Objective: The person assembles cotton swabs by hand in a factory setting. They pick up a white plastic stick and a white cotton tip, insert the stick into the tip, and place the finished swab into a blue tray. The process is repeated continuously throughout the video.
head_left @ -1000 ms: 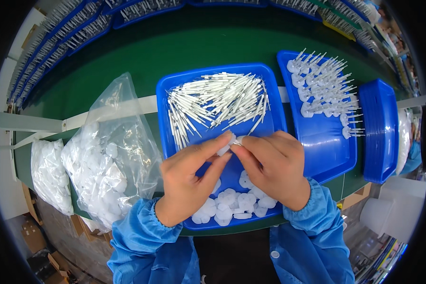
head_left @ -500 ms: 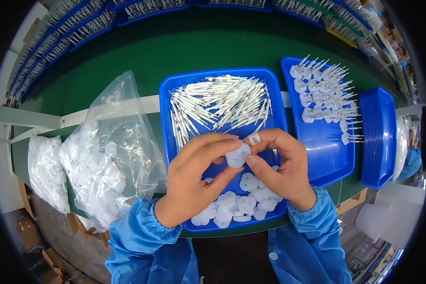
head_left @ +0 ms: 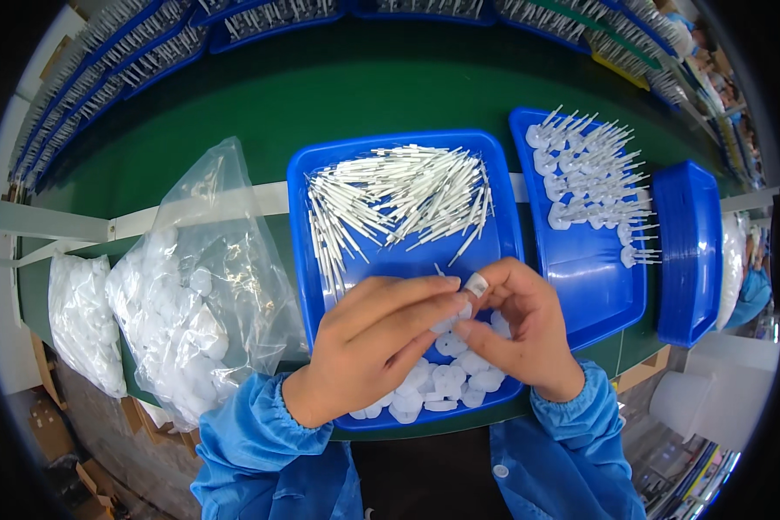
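Observation:
Above the front part of a blue tray (head_left: 296,217), my two hands meet with fingers closed. My left hand (head_left: 381,334) and my right hand (head_left: 524,334) pinch a small white plastic disc (head_left: 446,325) between them, mostly covered by the fingers. A thin tip (head_left: 439,269) sticks up beyond my left fingertips; whether it joins the disc I cannot tell. A white band (head_left: 477,284) wraps my right index finger. Below the hands lie many loose white lobed discs (head_left: 449,381). Thin white sticks with metal ends (head_left: 399,191) fill the tray's far part.
To the right, a second blue tray (head_left: 594,286) holds rows of discs with sticks standing in them (head_left: 594,178). Beyond it are stacked blue trays (head_left: 689,251). Clear bags of white discs (head_left: 178,303) lie left. Filled trays (head_left: 277,17) line the green table's (head_left: 364,78) far edge.
Both hands have come down slightly and closer together. The disc, plainly visible before, has tilted and is now mostly hidden behind my fingers.

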A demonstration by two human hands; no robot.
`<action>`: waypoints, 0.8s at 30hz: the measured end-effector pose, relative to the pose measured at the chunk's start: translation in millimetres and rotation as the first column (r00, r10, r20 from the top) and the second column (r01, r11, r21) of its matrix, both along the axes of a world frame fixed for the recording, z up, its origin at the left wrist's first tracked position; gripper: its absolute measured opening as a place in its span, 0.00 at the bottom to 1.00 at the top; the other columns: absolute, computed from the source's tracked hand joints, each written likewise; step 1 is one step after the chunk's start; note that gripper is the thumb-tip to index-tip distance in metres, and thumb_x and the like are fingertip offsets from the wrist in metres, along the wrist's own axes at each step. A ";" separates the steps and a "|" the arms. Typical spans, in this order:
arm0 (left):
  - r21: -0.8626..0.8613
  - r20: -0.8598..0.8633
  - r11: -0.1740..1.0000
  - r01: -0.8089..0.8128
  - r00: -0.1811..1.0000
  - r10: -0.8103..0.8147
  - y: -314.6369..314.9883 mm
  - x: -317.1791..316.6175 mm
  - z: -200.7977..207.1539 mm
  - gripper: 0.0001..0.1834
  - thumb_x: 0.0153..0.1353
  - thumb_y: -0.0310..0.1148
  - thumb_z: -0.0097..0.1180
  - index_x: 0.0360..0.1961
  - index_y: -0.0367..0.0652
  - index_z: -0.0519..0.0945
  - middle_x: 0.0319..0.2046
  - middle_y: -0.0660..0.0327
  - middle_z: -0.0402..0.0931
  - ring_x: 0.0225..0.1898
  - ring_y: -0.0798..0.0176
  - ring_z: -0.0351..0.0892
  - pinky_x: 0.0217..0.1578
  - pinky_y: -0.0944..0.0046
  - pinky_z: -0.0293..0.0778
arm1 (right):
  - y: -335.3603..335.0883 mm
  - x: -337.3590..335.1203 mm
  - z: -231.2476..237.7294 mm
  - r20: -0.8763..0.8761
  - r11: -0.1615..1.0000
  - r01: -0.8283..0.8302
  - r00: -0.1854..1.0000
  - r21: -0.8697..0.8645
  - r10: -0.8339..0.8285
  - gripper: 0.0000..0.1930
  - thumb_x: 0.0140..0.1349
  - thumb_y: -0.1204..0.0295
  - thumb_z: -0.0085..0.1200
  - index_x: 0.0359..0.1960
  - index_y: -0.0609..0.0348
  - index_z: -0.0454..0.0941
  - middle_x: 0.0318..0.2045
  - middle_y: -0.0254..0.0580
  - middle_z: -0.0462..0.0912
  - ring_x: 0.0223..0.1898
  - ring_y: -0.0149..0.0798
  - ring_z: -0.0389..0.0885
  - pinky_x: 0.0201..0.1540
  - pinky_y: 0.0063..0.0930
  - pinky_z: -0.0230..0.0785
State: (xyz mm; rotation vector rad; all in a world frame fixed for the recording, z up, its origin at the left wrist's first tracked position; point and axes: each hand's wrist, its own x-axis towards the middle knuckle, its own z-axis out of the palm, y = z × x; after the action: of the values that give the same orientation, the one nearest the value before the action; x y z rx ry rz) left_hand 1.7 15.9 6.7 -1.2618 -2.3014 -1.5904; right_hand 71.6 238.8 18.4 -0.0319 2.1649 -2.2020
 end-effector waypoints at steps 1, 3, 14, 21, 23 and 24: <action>0.002 0.010 1.000 0.011 1.000 -0.011 -1.5 1.8 0.3 0.26 0.54 0.19 0.78 0.56 0.41 0.90 0.55 0.50 0.89 0.51 0.52 0.91 0.49 0.59 0.85 | -1.6 6.8 2.0 0.032 1.000 0.011 0.999 -0.011 -0.011 0.18 0.67 0.83 0.70 0.56 0.63 0.79 0.40 0.36 0.89 0.43 0.26 0.88 0.48 0.25 0.81; 0.044 0.040 0.999 0.008 0.999 -0.010 -4.7 1.0 -0.4 0.25 0.55 0.19 0.78 0.56 0.40 0.90 0.53 0.50 0.89 0.50 0.52 0.90 0.48 0.59 0.84 | 2.8 16.0 8.0 0.046 0.992 0.019 0.999 0.121 -0.025 0.20 0.63 0.83 0.73 0.55 0.60 0.82 0.41 0.36 0.90 0.43 0.31 0.90 0.47 0.29 0.81; 0.208 0.456 0.956 -0.206 0.885 0.092 -6.4 -7.7 -14.0 0.17 0.67 0.16 0.70 0.56 0.38 0.91 0.51 0.56 0.82 0.47 0.66 0.86 0.43 0.68 0.85 | 28.1 -58.5 9.2 -0.442 0.297 0.328 0.706 0.897 0.553 0.08 0.57 0.73 0.66 0.39 0.55 0.85 0.39 0.35 0.84 0.42 0.40 0.84 0.53 0.37 0.76; 0.221 0.650 0.951 -0.215 0.760 0.020 -4.3 -9.6 -13.1 0.18 0.72 0.16 0.64 0.61 0.38 0.88 0.56 0.56 0.83 0.54 0.65 0.87 0.48 0.70 0.87 | -14.3 -22.0 3.9 -0.245 0.985 0.173 0.955 -0.013 -0.171 0.09 0.62 0.85 0.65 0.41 0.62 0.83 0.35 0.42 0.90 0.37 0.30 0.92 0.43 0.24 0.84; 0.211 0.657 0.954 -0.214 0.753 0.024 -7.4 -9.2 -12.3 0.19 0.72 0.16 0.64 0.62 0.38 0.88 0.54 0.56 0.83 0.54 0.66 0.87 0.49 0.70 0.88 | -13.8 -26.1 -2.5 -0.277 0.983 0.124 0.957 0.138 -0.082 0.09 0.61 0.84 0.67 0.41 0.63 0.83 0.35 0.42 0.90 0.37 0.31 0.92 0.43 0.24 0.83; 0.201 0.656 0.958 -0.206 0.754 0.024 -8.8 -9.3 -11.6 0.20 0.72 0.16 0.64 0.63 0.38 0.88 0.54 0.56 0.83 0.54 0.66 0.87 0.50 0.70 0.88 | -12.0 -28.3 -5.1 -0.288 0.971 0.101 0.957 0.219 -0.035 0.09 0.61 0.84 0.68 0.42 0.63 0.83 0.35 0.42 0.91 0.36 0.31 0.92 0.42 0.24 0.83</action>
State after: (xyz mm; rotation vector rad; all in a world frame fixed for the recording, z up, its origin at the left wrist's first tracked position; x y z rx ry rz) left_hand -7.7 7.1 -4.9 -0.5219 -2.2956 -2.4807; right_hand 43.3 226.8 13.3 -0.2832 2.5996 -2.0716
